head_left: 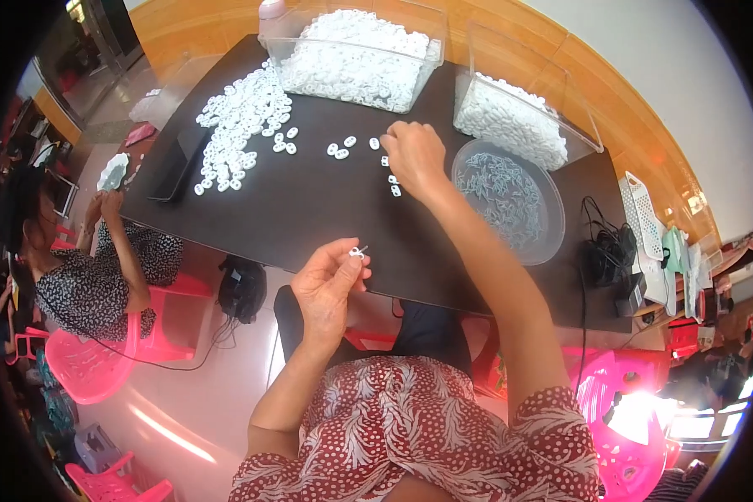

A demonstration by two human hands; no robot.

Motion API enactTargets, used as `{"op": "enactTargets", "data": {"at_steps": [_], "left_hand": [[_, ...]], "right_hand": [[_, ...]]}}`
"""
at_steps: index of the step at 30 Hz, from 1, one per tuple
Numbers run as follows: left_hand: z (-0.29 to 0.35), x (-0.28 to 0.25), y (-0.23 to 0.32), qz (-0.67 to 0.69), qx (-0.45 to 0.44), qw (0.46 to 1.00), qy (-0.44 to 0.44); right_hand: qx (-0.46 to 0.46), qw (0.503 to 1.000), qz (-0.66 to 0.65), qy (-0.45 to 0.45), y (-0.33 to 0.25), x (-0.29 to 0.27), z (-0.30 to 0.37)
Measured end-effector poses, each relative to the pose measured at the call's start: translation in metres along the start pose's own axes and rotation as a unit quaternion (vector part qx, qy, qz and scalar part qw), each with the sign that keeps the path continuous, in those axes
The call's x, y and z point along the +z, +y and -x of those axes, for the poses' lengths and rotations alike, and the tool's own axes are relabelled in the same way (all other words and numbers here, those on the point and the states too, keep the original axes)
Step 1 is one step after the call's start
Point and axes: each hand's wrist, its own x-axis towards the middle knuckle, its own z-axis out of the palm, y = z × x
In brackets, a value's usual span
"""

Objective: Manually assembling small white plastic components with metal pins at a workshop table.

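Observation:
Above the table's near edge, my left hand (323,293) pinches a small white two-holed plastic piece (356,253) between thumb and fingers. A thin metal pin or screw sticks out of it. My right hand (418,157) reaches over the dark table, fingers bent down beside a short row of similar white pieces (395,191). Its fingertips are partly hidden, so anything in them does not show. A few more loose pieces (342,154) lie left of that hand. Right of my right wrist sits a round clear tub (552,226) of small grey metal pins or screws.
A large heap of white pieces (241,121) spreads at the far left. Behind stand two clear bins (433,52) (590,134) full of them. A black tray-like object (176,171) lies at the left edge, black cables (607,243) at the right. Another person (84,276) sits left.

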Motion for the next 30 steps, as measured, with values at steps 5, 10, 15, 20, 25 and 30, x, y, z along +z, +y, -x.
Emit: {"op": "enactTargets", "data": {"at_steps": [5,10,15,20,25,30], "left_hand": [[-0.001,-0.007,0.004,0.018,-0.003,1.0,0.011],[-0.003,-0.01,0.009,0.019,-0.016,1.0,0.015],[-0.002,-0.009,0.016,0.024,-0.02,0.999,0.011],[-0.001,0.003,0.028,0.026,-0.034,0.999,0.004],[0.001,0.014,0.029,0.019,-0.036,0.999,-0.013],[0.006,0.024,0.022,0.045,-0.021,0.999,0.007]], "right_hand": [[-0.006,0.994,0.103,-0.029,0.006,0.029,-0.029],[-0.04,0.993,0.103,-0.028,0.019,0.042,-0.034],[0.058,0.955,-0.241,-0.161,0.003,-0.007,-0.006],[0.107,0.781,-0.562,-0.251,-0.011,-0.045,0.053],[0.126,0.711,-0.655,-0.225,-0.011,-0.053,0.088],[0.173,0.675,-0.703,-0.142,-0.028,-0.047,0.117]]}}
